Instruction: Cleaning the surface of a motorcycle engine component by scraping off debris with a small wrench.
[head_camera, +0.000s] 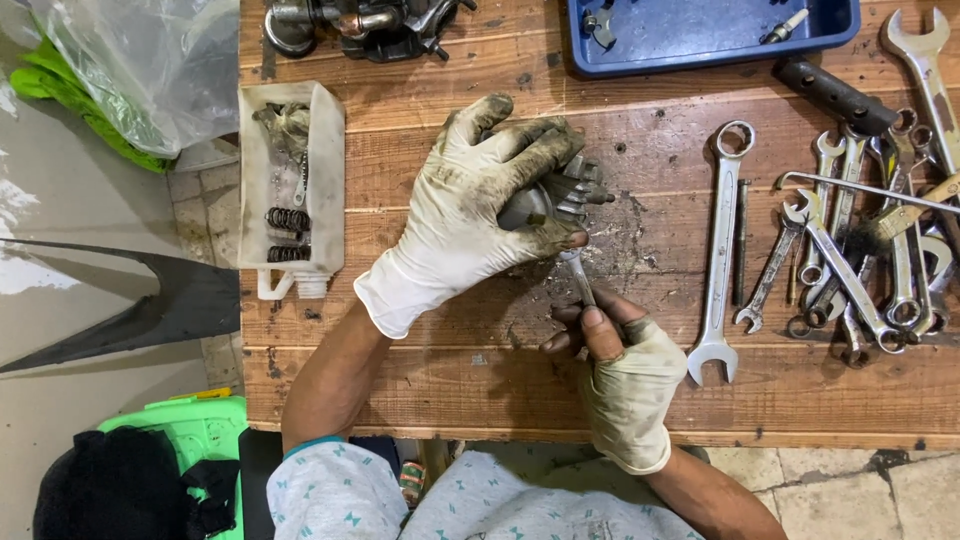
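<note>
My left hand (480, 205), in a dirty white glove, is clamped over a small grey metal engine part (575, 185) resting on the wooden workbench (440, 390). The glove covers most of the part. My right hand (620, 365), in a torn glove with bare fingertips, grips the handle of a thin metal tool (577, 275) whose upper end meets the underside of the part. Both hands sit near the middle of the bench, close together.
Several wrenches (860, 240) lie spread on the right, one long spanner (720, 250) apart from the pile. A blue tray (700, 35) sits at the top. At left a cut white container (325, 180) holds springs. Another metal assembly (365, 25) lies top left.
</note>
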